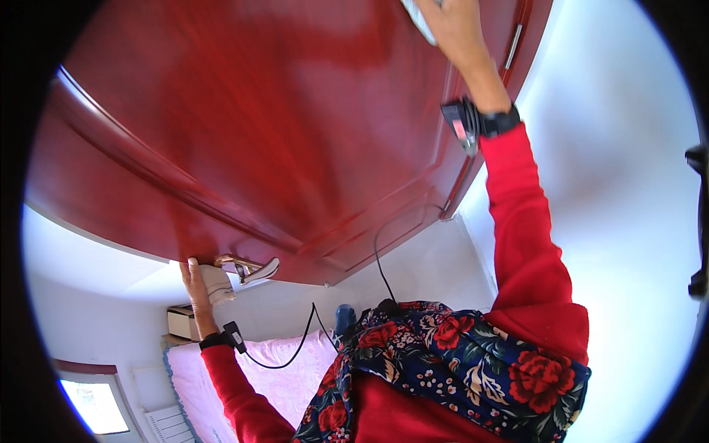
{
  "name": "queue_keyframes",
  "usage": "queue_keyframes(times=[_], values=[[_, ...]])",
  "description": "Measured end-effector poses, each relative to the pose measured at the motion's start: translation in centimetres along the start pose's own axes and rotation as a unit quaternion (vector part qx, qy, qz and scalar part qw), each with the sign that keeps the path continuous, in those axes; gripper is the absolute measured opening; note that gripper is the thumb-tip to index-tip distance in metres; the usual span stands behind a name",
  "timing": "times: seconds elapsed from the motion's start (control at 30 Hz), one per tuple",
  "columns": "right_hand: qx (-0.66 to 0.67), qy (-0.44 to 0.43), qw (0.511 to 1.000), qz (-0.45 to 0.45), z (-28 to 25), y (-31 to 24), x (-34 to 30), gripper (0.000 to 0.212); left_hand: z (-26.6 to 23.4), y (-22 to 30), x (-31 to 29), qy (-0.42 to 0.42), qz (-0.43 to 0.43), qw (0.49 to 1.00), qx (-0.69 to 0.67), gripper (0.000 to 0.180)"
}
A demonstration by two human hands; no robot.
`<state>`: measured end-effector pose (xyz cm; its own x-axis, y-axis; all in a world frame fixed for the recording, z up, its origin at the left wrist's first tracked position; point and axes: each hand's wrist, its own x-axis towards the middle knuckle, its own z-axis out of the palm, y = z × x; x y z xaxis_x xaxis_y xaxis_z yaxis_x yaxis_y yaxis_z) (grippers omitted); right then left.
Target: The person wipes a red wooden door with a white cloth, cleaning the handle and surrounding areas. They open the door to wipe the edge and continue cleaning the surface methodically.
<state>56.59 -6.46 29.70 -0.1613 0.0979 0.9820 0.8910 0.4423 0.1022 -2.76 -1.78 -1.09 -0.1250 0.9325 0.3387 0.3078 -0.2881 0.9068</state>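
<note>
A dark red wooden door (295, 133) fills the upper part of the head view. Up high near its hinge side, my right hand (454, 29) presses a white cloth (419, 21) against the panel; part of that hand is cut off by the top edge. My left hand (195, 284) grips the door's free edge low on the left, its fingers partly hidden. Beside it is a metal lever handle (255, 272). A beige piece of cloth (216, 283) hangs between that hand and the handle; what holds it up is hard to make out.
White wall (613, 184) runs along the right, close to my right arm. Below the door lies pale floor (436, 258) with a black cable (378, 255). A bed with a pink cover (273, 351), a box (181, 323) and a window (94, 406) are at lower left.
</note>
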Motion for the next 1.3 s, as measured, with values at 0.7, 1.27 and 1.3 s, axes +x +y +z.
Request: queue_keyframes(times=[0.7,1.27,1.3], values=[[-0.007,-0.062,0.865,0.498,3.8,-0.1,-42.0,0.041,-0.1,-1.1,0.0,0.02,-0.035,0.998,-0.039,0.055],[0.208,-0.309,0.631,0.681,14.7,-16.0,-44.9,0.052,1.6,1.9,-0.8,0.034,0.009,0.998,-0.055,0.045],[0.222,-0.35,0.613,0.672,15.3,-17.3,-43.9,0.051,1.7,2.0,-0.8,0.036,0.013,0.998,-0.058,0.045]])
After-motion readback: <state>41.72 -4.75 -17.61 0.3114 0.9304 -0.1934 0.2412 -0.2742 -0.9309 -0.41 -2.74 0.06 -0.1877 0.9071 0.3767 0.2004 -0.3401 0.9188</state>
